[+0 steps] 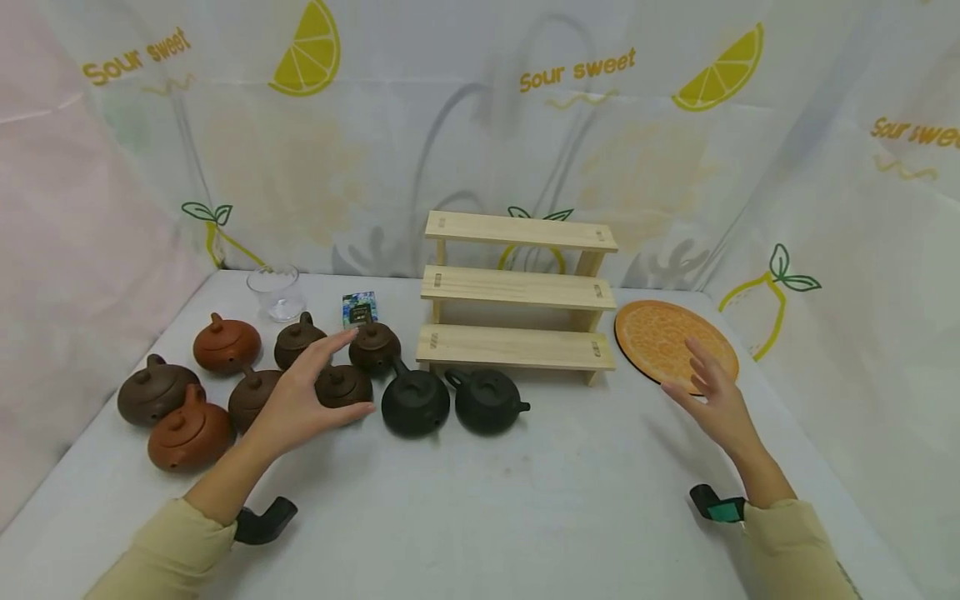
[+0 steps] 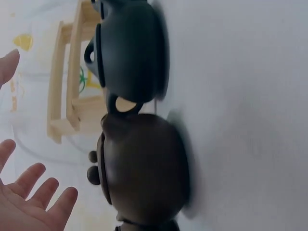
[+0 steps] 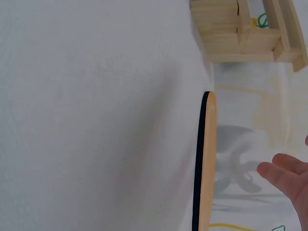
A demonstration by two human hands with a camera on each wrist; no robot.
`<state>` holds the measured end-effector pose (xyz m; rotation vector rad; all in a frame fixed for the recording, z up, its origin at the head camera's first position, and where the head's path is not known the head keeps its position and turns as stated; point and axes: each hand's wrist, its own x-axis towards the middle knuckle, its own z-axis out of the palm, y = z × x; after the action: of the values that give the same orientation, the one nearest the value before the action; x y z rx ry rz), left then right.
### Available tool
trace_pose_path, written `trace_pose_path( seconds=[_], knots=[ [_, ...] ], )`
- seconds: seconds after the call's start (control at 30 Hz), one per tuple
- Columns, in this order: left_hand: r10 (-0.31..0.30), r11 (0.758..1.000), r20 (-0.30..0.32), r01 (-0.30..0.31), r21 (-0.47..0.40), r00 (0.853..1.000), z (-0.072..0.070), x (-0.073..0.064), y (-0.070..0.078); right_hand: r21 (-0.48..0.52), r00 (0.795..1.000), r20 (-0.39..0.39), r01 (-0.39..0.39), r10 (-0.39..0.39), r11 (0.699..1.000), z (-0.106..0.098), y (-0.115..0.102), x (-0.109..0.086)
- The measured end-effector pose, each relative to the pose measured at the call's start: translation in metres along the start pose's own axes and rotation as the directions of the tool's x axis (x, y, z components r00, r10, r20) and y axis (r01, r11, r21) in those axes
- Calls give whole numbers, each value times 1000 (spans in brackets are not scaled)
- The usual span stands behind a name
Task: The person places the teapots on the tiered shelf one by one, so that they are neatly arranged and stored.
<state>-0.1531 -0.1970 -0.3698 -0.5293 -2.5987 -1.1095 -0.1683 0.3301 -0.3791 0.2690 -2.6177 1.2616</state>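
My left hand (image 1: pixel 303 400) hovers over the teapots on the left, thumb and fingers spread apart, holding nothing. Beneath and around it are brown teapots (image 1: pixel 343 386), partly hidden by the hand. Two black teapots, one with a straight handle (image 1: pixel 416 403) and one with a looped handle (image 1: pixel 489 402), sit to its right. In the left wrist view, a brown teapot (image 2: pixel 144 166) and a black teapot (image 2: pixel 130 53) show beside the left fingers (image 2: pixel 61 207). My right hand (image 1: pixel 716 408), also empty with fingers apart, is above the near edge of a round orange-brown board (image 1: pixel 660 337).
A three-step wooden shelf (image 1: pixel 517 346) stands at the back middle. Reddish teapots (image 1: pixel 227 343) and more brown ones (image 1: pixel 156 392) cluster at left. Behind them are a clear glass bowl (image 1: pixel 276 292) and a small patterned packet (image 1: pixel 360 307). A printed curtain (image 1: pixel 420 150) closes off the back.
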Motion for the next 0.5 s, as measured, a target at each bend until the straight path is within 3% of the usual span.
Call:
trace_pose_path(
  seconds=[0.37, 0.5],
  knots=[
    [34, 996, 44, -30, -84, 998, 24, 6, 16, 25, 999, -16, 45, -44, 999, 14, 1, 17],
    [2, 994, 62, 5, -113, 998, 34, 10, 25, 56, 999, -8, 43, -43, 998, 20, -3, 23]
  ],
)
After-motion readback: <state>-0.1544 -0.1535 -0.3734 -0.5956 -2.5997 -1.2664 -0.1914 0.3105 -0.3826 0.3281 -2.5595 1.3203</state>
